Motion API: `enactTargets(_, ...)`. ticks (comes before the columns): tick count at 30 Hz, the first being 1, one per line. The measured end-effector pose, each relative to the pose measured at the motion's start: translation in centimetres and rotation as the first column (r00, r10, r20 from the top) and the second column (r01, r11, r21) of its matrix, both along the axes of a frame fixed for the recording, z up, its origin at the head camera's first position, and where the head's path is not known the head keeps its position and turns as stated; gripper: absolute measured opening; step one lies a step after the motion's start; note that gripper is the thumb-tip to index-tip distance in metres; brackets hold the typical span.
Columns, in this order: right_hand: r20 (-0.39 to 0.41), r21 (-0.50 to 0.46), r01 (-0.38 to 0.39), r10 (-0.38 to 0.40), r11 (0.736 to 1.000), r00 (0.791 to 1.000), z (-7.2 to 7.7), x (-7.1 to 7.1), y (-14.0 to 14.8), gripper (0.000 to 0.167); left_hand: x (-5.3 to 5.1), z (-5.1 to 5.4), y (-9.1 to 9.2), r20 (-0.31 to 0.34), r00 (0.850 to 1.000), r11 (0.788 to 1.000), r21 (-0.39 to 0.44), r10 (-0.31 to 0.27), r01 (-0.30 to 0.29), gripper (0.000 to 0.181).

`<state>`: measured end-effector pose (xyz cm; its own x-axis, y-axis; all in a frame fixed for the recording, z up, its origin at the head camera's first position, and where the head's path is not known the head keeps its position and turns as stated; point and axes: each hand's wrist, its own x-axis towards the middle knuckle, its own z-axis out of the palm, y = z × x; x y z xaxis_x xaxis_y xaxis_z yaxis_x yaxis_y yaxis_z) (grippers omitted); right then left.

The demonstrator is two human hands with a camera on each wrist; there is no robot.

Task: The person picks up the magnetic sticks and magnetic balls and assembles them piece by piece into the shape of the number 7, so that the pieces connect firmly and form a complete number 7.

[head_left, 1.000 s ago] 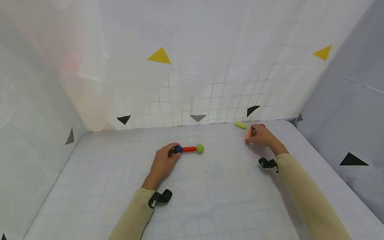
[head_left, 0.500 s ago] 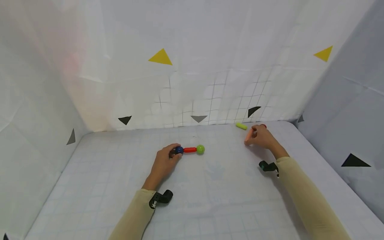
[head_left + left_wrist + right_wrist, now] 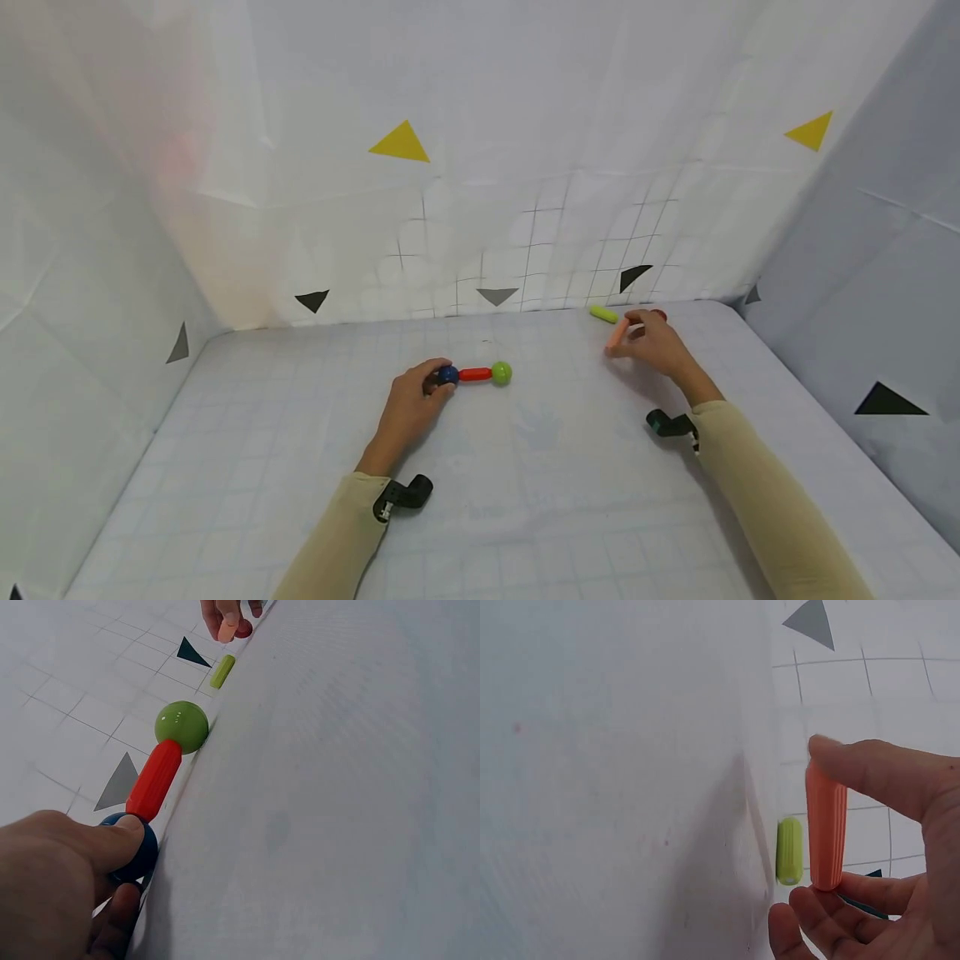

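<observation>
My left hand (image 3: 411, 404) grips a dark blue ball (image 3: 448, 375) between thumb and fingers. Joined to that ball is a red rod (image 3: 476, 374), and a green ball (image 3: 502, 372) forms the rod's other end; the three lie in a line. In the left wrist view my thumb presses on the blue ball (image 3: 135, 844). Over on the right, my right hand (image 3: 660, 346) pinches an orange ridged rod (image 3: 826, 829) by its two ends, thumb on one and fingers on the other. A yellow-green rod (image 3: 603, 314) lies just beyond that hand.
A red ball (image 3: 659, 315) shows partly behind my right hand. The white table (image 3: 540, 483) meets a white back wall (image 3: 525, 150) close behind the yellow-green rod. A grey side wall (image 3: 877, 275) stands at the right. Black wrist cameras (image 3: 405, 495) sit on both sleeves.
My right hand has tilted the orange rod and shifted it slightly left, closer to the yellow-green rod. My left hand and the joined pieces stay in place.
</observation>
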<state>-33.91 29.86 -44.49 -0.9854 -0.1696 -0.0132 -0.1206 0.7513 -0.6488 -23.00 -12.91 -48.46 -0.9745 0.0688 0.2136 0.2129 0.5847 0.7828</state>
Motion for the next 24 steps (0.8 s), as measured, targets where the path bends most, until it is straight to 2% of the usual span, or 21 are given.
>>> enactTargets(9, -0.054, -0.044, -0.001, -0.001, 0.999, 0.999, 0.2, 1.1, -1.0, 0.103, 0.1, 0.1, 0.0, -0.007, 1.000, 1.000, -0.003, -0.002, 0.002, 0.039)
enactTargets(24, -0.070, -0.159, -0.002, -0.009, 0.987, 0.997, 0.5, 2.7, -2.7, 0.093, 0.0, 0.0, 0.1, -0.018, 1.000, 1.000, -0.002, 0.001, -0.001, 0.039)
